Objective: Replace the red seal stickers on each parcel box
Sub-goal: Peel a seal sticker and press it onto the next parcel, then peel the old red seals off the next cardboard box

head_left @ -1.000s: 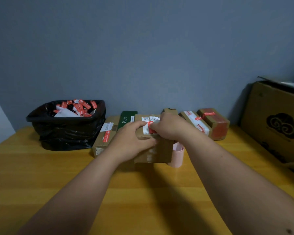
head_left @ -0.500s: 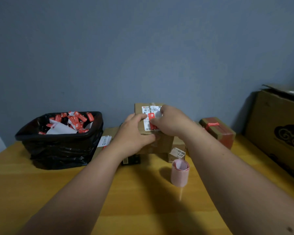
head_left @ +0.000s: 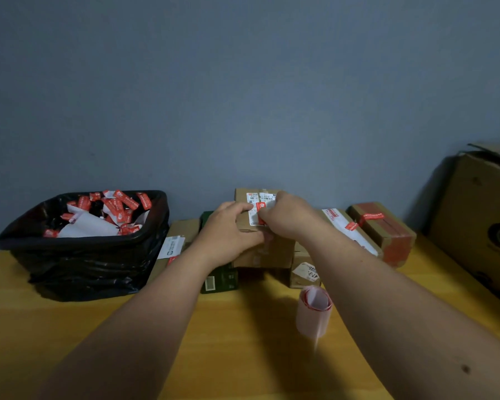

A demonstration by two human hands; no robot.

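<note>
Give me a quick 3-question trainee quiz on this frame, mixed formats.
1. True or false: the black-lined bin holds discarded red stickers.
2. Which hand pinches the red seal sticker on the held parcel box? A) left B) right
3. Fill in: the pink sticker roll stands on the ____.

Key
1. True
2. B: the right hand pinches it; the left hand steadies the box.
3. Table

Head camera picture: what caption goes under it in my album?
Both hands, left hand and right hand, hold a parcel box, fingers at its red seal sticker.
</note>
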